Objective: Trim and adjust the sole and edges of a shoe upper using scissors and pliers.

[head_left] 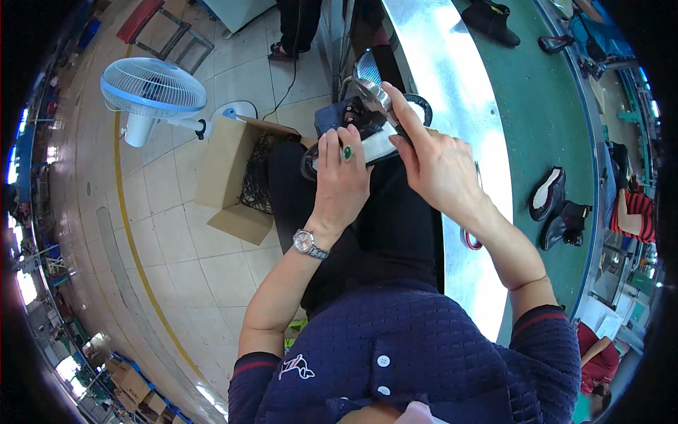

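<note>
A dark shoe upper with a white underside [381, 145] rests across my lap, its bottom turned up. My left hand [342, 166], with a green-stone ring and a wristwatch, grips the near left part of the shoe, fingers curled over its edge. My right hand [439, 155] is closed around a shiny metal hand tool [374, 97] with a curved end, held over the far part of the shoe. Its index finger lies along the tool. The tool's working tip and exact kind are hidden. Behind the shoe stands a dark machine part or stand [337, 115].
To my right runs a shiny metal bench [459, 85], with a red-rimmed ring-shaped object [470, 239] on it. Past it, a green conveyor [519, 120] carries black boots [547, 194]. An open cardboard box [224, 162] and a fan [153, 88] stand to my left. People are nearby.
</note>
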The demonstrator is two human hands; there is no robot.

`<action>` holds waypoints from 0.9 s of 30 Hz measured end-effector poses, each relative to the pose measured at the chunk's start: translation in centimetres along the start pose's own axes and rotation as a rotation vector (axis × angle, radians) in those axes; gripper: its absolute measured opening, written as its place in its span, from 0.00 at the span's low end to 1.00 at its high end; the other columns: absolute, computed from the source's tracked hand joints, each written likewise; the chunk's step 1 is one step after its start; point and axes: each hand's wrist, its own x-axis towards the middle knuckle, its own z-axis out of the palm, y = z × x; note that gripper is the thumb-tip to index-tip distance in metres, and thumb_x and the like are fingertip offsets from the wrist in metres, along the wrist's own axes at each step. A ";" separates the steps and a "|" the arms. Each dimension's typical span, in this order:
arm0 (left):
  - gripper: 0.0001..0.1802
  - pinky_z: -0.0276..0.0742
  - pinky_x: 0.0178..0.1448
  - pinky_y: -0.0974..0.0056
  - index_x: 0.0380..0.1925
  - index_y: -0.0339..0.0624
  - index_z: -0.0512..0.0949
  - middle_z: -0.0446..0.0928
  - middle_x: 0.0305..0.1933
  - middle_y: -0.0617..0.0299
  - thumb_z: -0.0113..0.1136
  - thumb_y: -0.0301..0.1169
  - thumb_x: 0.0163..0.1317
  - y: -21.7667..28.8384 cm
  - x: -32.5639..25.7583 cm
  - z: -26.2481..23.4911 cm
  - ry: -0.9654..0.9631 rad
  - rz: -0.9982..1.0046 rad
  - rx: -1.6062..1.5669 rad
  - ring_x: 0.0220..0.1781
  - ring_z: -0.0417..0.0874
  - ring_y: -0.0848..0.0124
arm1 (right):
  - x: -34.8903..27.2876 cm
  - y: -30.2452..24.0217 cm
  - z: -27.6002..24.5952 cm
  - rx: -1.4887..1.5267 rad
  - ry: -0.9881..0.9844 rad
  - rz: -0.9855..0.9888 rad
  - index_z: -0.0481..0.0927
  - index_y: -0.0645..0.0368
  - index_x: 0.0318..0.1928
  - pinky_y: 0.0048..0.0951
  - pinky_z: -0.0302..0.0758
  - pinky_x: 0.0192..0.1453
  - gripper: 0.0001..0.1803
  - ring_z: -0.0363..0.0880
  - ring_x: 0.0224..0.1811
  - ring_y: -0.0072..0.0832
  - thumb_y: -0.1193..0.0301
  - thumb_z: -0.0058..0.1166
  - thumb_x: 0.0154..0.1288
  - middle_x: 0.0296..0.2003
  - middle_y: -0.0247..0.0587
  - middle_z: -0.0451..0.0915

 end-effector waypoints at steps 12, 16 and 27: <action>0.23 0.64 0.71 0.43 0.56 0.19 0.69 0.70 0.54 0.37 0.54 0.25 0.62 0.1 -0.5 1.6 0.121 0.119 0.151 0.64 0.69 0.37 | -0.3 1.3 3.8 -0.176 -0.173 -0.037 0.49 0.45 0.75 0.40 0.77 0.23 0.39 0.82 0.20 0.45 0.71 0.50 0.67 0.22 0.52 0.81; 0.26 0.64 0.71 0.43 0.56 0.21 0.68 0.69 0.55 0.39 0.58 0.27 0.61 -0.6 -1.2 1.8 0.165 0.086 0.049 0.65 0.68 0.38 | 0.4 -0.1 1.6 -0.198 -0.263 -0.098 0.48 0.45 0.75 0.40 0.79 0.24 0.41 0.82 0.20 0.44 0.71 0.51 0.65 0.22 0.53 0.82; 0.37 0.68 0.66 0.54 0.56 0.31 0.73 0.72 0.58 0.47 0.75 0.30 0.43 -1.2 -0.9 -4.4 -0.090 -0.192 0.060 0.64 0.70 0.52 | -0.4 -1.3 2.3 -0.051 -0.078 -0.136 0.52 0.49 0.74 0.43 0.77 0.25 0.39 0.82 0.21 0.45 0.71 0.52 0.64 0.17 0.49 0.79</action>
